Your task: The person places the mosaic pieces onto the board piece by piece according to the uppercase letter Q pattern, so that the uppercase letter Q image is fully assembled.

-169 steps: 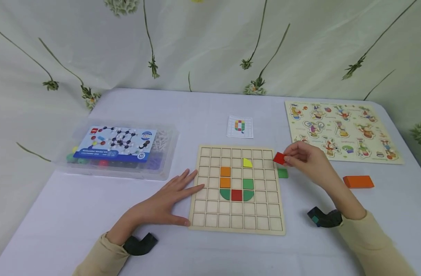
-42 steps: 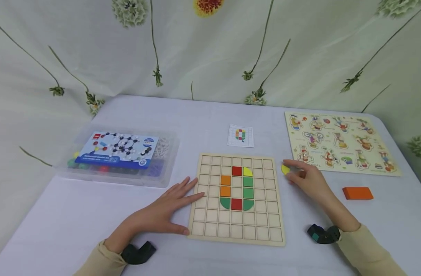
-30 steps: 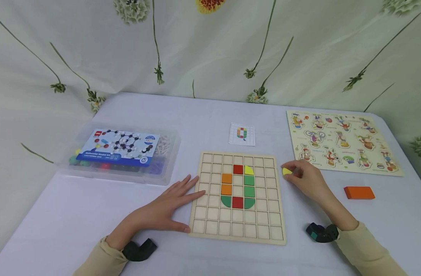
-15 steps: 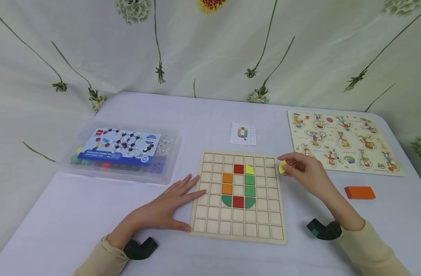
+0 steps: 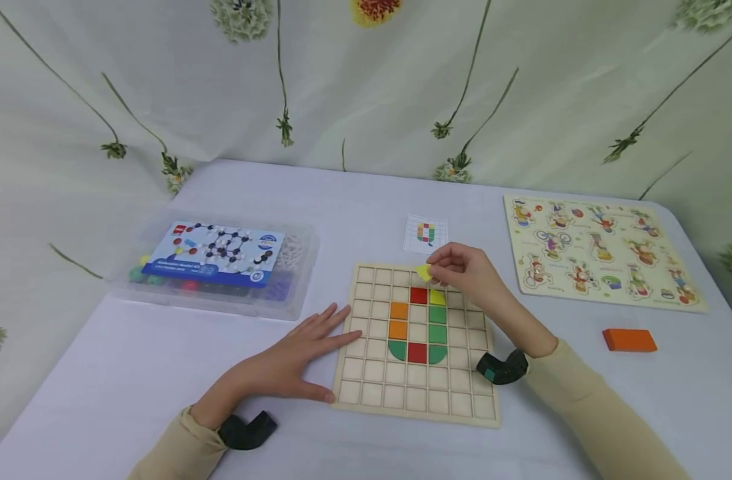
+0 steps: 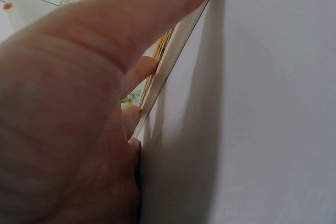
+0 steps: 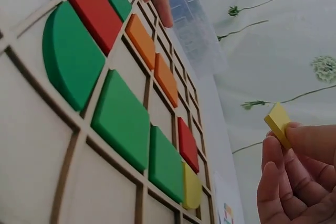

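Note:
My right hand (image 5: pixel 465 270) pinches a yellow quarter-round tile (image 5: pixel 423 272) between thumb and fingers, over the far rows of the wooden grid board (image 5: pixel 378 393). In the right wrist view this tile (image 7: pixel 278 121) is raised, well apart from the board. My left hand (image 5: pixel 288 360) lies spread, its thumb and fingertips at the board's left edge. Set in the grid are a red tile (image 5: pixel 418 295) and a yellow one (image 5: pixel 437 297) at the top, two orange tiles (image 5: pixel 399 320) on the left, green tiles (image 5: pixel 438 324) on the right and a red one (image 5: pixel 417 353) between green quarter-rounds below.
Behind the board lies a small pattern card (image 5: pixel 426 233) with a coloured ring-like figure. A clear plastic case (image 5: pixel 288 300) with a molecule-model label stands at left. At right are a picture puzzle board (image 5: pixel 606 257) and an orange block (image 5: pixel 630 340).
Since the oldest frame, a red tile and a green tile have gone into the grid. My right hand has carried the yellow tile leftward from beside the board to over it; my left hand stays put.

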A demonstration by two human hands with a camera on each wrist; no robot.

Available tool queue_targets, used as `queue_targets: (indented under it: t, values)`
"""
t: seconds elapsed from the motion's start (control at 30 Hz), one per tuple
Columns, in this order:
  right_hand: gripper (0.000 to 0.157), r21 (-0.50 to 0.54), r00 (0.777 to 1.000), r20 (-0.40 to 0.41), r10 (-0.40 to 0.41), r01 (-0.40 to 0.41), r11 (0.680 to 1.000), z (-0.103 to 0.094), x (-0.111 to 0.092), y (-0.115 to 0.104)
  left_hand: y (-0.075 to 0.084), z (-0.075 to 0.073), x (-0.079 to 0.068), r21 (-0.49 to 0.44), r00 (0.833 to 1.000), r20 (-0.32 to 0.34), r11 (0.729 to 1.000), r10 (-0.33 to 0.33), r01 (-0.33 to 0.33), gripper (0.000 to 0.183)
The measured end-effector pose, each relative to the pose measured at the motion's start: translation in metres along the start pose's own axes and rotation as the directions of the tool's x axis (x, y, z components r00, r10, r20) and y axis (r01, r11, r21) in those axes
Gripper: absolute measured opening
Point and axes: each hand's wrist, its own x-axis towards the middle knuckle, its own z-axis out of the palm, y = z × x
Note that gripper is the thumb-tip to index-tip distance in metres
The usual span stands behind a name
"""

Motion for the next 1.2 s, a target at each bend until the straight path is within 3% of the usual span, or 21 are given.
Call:
queue_targets:
  t: [0.23,0.53,1.2]
  values:
    - [0.012,-0.105,0.997,0.075,0.007,0.001,0.994,0.016,0.015,0.009,0.001,0.001,0.001,-0.017,1.000,0.014,1.000,-0.005,0.005,0.089]
    - [0.005,-0.290,0.986,0.166,-0.008,0.057,0.955,0.026,0.026,0.013,0.001,0.001,0.001,-0.021,1.000,0.011,1.000,-0.002,0.003,0.089]
    - [0.006,-0.367,0.979,0.198,-0.045,0.117,0.923,0.028,0.027,0.016,0.001,0.000,0.001,-0.007,1.000,0.011,1.000,-0.014,0.014,0.090]
